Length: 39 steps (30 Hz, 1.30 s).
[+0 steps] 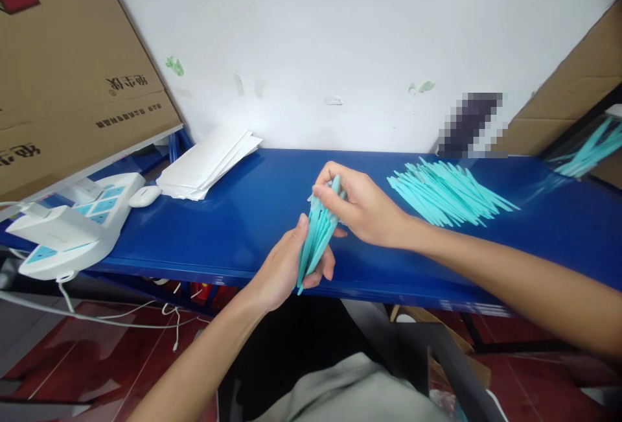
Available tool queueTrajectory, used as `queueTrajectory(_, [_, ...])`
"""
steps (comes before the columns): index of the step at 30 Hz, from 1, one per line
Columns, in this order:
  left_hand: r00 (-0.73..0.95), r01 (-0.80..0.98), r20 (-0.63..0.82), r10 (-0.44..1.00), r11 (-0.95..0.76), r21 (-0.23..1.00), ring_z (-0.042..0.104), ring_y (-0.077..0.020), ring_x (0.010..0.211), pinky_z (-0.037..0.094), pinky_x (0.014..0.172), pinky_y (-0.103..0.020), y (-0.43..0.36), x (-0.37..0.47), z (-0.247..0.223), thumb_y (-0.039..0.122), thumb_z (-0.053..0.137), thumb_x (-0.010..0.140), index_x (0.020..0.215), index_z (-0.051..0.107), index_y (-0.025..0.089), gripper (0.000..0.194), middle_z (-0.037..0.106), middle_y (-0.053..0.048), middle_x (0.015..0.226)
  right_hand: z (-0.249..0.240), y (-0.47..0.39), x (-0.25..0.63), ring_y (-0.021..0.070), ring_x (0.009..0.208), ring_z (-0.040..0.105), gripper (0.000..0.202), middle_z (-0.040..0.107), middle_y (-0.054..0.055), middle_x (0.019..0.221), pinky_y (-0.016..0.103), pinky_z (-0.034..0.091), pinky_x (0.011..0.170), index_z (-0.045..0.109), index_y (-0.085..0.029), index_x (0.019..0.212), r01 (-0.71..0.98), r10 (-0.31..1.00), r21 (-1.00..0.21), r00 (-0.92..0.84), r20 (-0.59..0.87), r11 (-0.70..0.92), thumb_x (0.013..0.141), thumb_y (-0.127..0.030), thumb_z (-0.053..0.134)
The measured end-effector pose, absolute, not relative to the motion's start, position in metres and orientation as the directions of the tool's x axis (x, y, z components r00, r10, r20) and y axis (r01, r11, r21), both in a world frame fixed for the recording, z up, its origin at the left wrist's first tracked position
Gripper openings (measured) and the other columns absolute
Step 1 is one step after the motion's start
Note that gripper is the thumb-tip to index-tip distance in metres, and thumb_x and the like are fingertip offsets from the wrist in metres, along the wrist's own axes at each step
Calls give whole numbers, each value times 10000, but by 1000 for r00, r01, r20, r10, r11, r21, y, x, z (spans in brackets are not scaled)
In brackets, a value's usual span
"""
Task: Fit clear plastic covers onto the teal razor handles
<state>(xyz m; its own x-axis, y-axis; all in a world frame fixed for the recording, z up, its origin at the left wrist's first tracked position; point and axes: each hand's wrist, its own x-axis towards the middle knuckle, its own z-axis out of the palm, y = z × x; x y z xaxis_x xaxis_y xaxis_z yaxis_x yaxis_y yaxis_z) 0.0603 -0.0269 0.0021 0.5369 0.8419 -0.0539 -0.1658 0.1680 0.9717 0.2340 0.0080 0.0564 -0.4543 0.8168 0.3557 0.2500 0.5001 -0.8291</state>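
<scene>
A bundle of slim turquoise plastic sticks (315,237) is held between my two hands, just above the front part of the blue table. My left hand (286,260) wraps round the lower part of the bundle, thumb on the near side. At the upper end, my right hand (352,201) pinches the sticks with thumb and fingers. Whitish or clear tips show there, partly hidden by the fingers. Right of my right hand, a loose pile of similar turquoise sticks (444,192) lies on the table. Their exact kind cannot be made out.
On the blue table (194,240), a stack of white envelopes or paper (207,163) lies at the back left. A white power strip (116,214) with a plugged adapter (58,227) is far left. A clear container (593,150) of turquoise sticks stands right. Cardboard (72,78) leans at left.
</scene>
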Motion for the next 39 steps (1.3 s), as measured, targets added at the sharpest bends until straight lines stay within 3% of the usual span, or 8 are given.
queueTrajectory(5, [588, -209, -15, 809, 169, 963, 545, -102, 398, 385, 392, -193, -28, 60, -1, 619, 521, 986, 1098, 661, 125, 526, 690, -31, 680, 49, 9, 238, 111, 496, 522, 199, 569, -43, 691, 270, 399, 464, 487, -244, 967, 197, 813, -846, -448, 371, 495, 1042, -427, 503])
queueTrajectory(9, [573, -163, -39, 819, 161, 973, 759, -218, 677, 608, 598, -294, -28, 56, 2, 611, 535, 985, 1096, 668, 106, 533, 783, -136, 910, 47, 6, 245, 131, 597, 509, 174, 551, -20, 768, 288, 412, 524, 506, -253, 1051, 208, 804, -814, -409, 432, 543, 1044, -427, 504])
queueTrajectory(14, [468, -188, -5, 884, 106, 976, 778, -267, 830, 631, 707, -338, -25, 56, 1, 620, 569, 967, 1124, 650, 106, 544, 792, -157, 920, 48, 1, 245, 118, 526, 412, 211, 494, -32, 710, 290, 351, 480, 548, -257, 1133, 221, 816, -800, -324, 479, 557, 1034, -442, 527])
queueTrajectory(21, [598, -283, -108, 795, 335, 899, 706, -194, 531, 558, 533, -264, -27, 65, 2, 577, 586, 950, 1054, 610, 128, 462, 743, -82, 719, 39, 3, 237, 123, 502, 548, 187, 585, -31, 730, 273, 429, 415, 496, -260, 1098, 114, 815, -865, -414, 406, 489, 1047, -440, 490])
queueTrajectory(28, [479, -258, -42, 877, 186, 948, 307, -47, 352, 329, 387, -174, -33, 71, -3, 589, 489, 1003, 928, 578, 137, 467, 470, 70, 501, 36, 5, 235, 128, 465, 584, 174, 595, -46, 667, 278, 436, 414, 512, -249, 1179, 186, 793, -816, -425, 436, 548, 1051, -366, 498])
queueTrajectory(32, [519, -113, 26, 854, 39, 993, 396, -61, 359, 354, 382, -172, -36, 66, -2, 569, 442, 1039, 1011, 552, 161, 423, 487, 80, 549, 29, 4, 235, 142, 408, 570, 284, 558, -75, 569, 277, 408, 374, 446, -264, 1319, 152, 817, -847, -395, 420, 509, 1060, -374, 482])
queueTrajectory(35, [605, -17, 17, 796, -8, 1000, 445, -72, 349, 372, 373, -180, -36, 60, 1, 560, 376, 1063, 1041, 546, 168, 428, 531, 70, 566, 25, 4, 236, 123, 421, 590, 191, 589, -65, 627, 258, 428, 374, 511, -251, 1127, 28, 813, -896, -433, 389, 443, 1044, -422, 519])
queueTrajectory(39, [592, -20, 28, 805, -19, 1000, 338, -55, 352, 315, 380, -180, -33, 61, 1, 547, 380, 1066, 986, 564, 168, 429, 441, 92, 527, 24, 5, 235, 116, 425, 612, 252, 599, -68, 635, 238, 445, 379, 522, -222, 999, -92, 810, -923, -453, 373, 373, 1014, -469, 572])
